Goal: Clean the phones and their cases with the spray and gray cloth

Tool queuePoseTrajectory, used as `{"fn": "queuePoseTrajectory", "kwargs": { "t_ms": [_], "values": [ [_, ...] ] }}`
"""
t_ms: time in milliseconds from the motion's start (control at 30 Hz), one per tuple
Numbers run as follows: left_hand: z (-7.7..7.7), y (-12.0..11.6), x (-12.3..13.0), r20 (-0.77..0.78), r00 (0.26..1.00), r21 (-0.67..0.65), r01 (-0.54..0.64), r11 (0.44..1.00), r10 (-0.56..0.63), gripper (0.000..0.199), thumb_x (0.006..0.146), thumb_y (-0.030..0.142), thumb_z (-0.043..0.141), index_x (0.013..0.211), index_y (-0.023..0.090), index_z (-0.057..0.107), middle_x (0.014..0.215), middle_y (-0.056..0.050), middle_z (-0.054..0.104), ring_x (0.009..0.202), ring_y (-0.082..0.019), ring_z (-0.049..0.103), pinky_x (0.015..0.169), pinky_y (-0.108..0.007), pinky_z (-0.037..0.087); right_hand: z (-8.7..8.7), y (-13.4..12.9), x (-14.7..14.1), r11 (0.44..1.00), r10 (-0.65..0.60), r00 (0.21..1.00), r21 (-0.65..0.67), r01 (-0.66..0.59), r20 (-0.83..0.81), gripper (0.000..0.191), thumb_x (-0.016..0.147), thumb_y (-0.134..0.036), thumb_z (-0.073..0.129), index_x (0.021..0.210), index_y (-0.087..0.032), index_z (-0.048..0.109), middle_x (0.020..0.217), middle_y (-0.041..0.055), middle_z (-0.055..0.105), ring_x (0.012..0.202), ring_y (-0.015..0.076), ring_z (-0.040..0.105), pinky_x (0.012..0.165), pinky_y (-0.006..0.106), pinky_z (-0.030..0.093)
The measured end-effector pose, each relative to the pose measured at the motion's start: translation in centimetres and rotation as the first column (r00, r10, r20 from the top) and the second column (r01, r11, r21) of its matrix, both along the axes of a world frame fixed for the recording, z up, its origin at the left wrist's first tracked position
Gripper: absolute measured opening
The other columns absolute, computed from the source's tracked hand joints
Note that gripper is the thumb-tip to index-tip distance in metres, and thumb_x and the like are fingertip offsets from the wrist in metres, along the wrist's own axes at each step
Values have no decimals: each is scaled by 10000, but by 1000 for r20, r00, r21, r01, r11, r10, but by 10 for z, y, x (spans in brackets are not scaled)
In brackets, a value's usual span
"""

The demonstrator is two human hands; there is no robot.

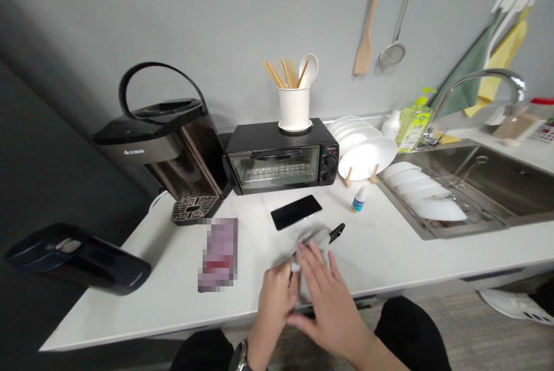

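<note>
My left hand (277, 296) pinches the near edge of a small grey cloth (315, 238) that lies on the white counter (381, 250). My right hand (326, 293) rests flat on the same cloth with its fingers spread. A black object (336, 232) pokes out from under the cloth's far end. A black phone (296, 212) lies face up just beyond the cloth, and a small dropper bottle (358, 199) stands to its right.
At the back stand a black water boiler (167, 143), a black toaster oven (281, 157) carrying a white utensil cup (294, 107), and a rack of white plates (363, 149). A steel sink (476, 186) with more plates is at right. A blurred packet (219, 253) lies left.
</note>
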State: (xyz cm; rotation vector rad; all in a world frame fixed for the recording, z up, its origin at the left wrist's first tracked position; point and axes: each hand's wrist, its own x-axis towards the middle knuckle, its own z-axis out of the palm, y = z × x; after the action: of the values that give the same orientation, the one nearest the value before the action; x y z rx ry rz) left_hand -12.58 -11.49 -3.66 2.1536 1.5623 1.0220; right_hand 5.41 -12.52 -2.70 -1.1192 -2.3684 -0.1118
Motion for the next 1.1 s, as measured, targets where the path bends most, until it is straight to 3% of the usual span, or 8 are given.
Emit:
{"fn": "queuePoseTrajectory", "kwargs": {
  "t_ms": [100,267,433,633,800,967,1033,1100],
  "values": [
    [-2,0,-1,-22,1000,17,1,1000,0,284,974,126,472,912,186,742,852,-97,814,758,-252,790,732,-324,614,4,4,7,996,89,996,-8,-88,28,849,1024,-582,506,1675,-144,182,1680,122,368,1584,310,261,1268,582,268],
    [2,0,2,30,998,-2,62,998,-62,276,1050,221,476,1191,225,713,1091,-85,820,917,-230,805,801,-291,607,7,19,24,983,-183,980,-4,183,-81,821,1044,-541,493,1655,-75,204,1673,183,358,1598,350,199,1256,631,241],
    [-3,0,0,-50,999,51,17,999,-14,316,987,165,455,845,189,736,762,-90,798,679,-256,777,660,-322,603,4,1,5,988,149,989,-34,-148,15,887,1010,-650,499,1663,-121,216,1694,118,341,1601,300,207,1287,560,230],
    [3,0,3,31,998,-13,59,998,-58,283,1053,230,472,1193,210,718,1108,-93,819,920,-242,806,794,-312,610,5,18,13,974,-228,963,-22,227,-142,836,1052,-558,465,1677,-113,134,1656,183,389,1588,356,237,1242,648,252],
    [-2,2,1,-49,998,9,33,999,-33,287,967,155,485,878,168,757,771,-119,795,702,-276,780,674,-341,609,7,-2,-6,993,113,993,-33,-113,16,911,1016,-687,440,1677,-125,162,1706,120,305,1598,314,219,1262,558,277],
    [4,-1,3,27,998,-22,55,998,-55,291,1054,212,466,1209,225,712,1083,-85,819,920,-243,802,804,-312,612,6,19,17,978,-206,973,20,209,-106,794,1054,-528,479,1673,-136,176,1641,169,421,1571,341,290,1245,635,254],
    [5,0,4,28,998,-17,57,998,-56,275,1047,208,476,1187,216,712,1038,-84,823,874,-246,804,770,-313,616,6,18,18,984,-174,979,16,177,-108,844,1032,-557,506,1669,-109,182,1649,184,401,1584,360,247,1242,635,265],
    [2,0,3,-13,999,20,31,999,-30,272,1021,185,470,1005,182,741,839,-94,809,717,-259,786,673,-324,612,6,11,13,1000,5,999,-5,-6,-37,887,1012,-602,515,1667,-100,189,1672,166,368,1595,345,217,1261,598,258]
  ]
}}
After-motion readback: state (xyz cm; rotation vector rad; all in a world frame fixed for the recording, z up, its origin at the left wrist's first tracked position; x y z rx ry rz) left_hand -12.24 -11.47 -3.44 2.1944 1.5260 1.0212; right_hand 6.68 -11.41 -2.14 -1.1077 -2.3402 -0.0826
